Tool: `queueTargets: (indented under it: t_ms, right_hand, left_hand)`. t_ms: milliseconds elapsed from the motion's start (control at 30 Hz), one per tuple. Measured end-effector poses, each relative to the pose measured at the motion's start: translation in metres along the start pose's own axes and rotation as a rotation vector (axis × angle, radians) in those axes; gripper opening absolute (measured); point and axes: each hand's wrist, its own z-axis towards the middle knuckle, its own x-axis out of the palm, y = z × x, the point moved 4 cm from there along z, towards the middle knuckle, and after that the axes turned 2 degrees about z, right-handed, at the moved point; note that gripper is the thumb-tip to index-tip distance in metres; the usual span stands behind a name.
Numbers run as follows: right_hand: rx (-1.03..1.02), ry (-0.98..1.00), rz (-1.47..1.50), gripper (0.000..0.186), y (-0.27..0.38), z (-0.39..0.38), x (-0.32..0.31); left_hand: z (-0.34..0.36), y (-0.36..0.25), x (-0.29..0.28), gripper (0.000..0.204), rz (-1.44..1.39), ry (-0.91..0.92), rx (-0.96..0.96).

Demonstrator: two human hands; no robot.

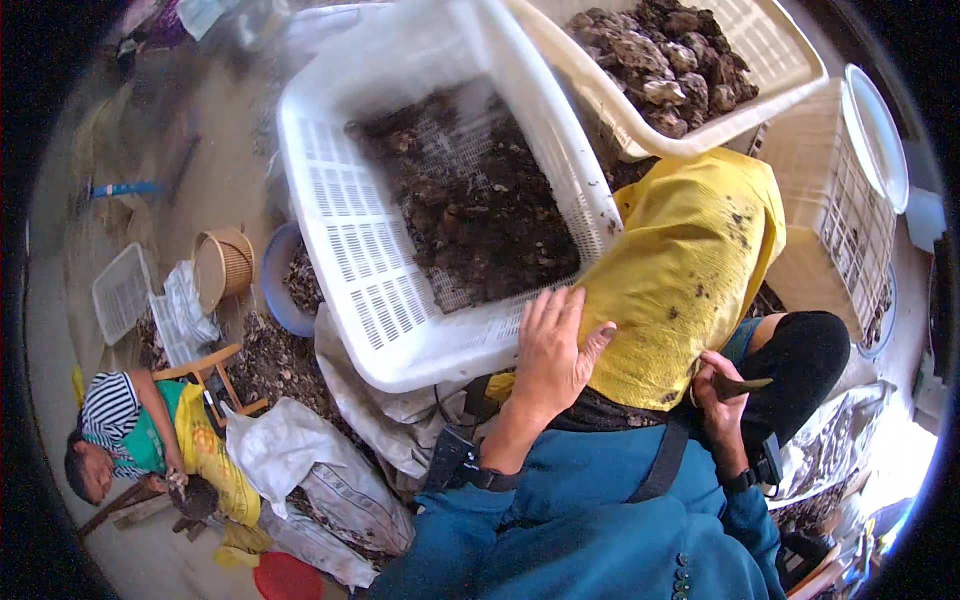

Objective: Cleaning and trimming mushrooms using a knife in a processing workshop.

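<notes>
My left hand has its fingers stretched out and its thumb apart. It lies at the near right rim of a large white slotted plastic basket, beside the yellow woven sack cloth over my lap. Inside the basket, dark crumbly dirt and shell bits cover much of the bottom. My right hand, at the near right edge of the yellow cloth, is closed around a short knife. Its dark flat blade points right; the handle is hidden in my fist.
A cream basket holds clumped oysters at the far right. Another crate stands on the right. Blue basin, wicker basket and filled sacks are at left. A co-worker sits at far left, handling something dark.
</notes>
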Motion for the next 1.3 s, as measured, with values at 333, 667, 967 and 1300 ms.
queueTargets:
  t_ms: [333,667,967,1300]
  right_hand:
    - [0.048,-0.143,-0.025,0.038,-0.003,-0.008,-0.01]
    - [0.108,-0.314,0.174,0.066,0.03,0.006,0.011]
    - [0.073,-0.308,0.183,0.071,0.024,0.004,0.013]
    - [0.114,-0.217,0.108,0.075,0.018,-0.001,0.013]
  left_hand:
    - [0.001,0.061,0.02,0.053,-0.051,0.377,-0.295]
    - [-0.003,0.054,0.021,0.04,-0.014,0.248,-0.183]
    - [-0.035,0.043,-0.005,0.039,-0.084,-0.069,0.015]
    - [-0.063,0.068,-0.029,0.029,-0.224,-0.237,-0.171]
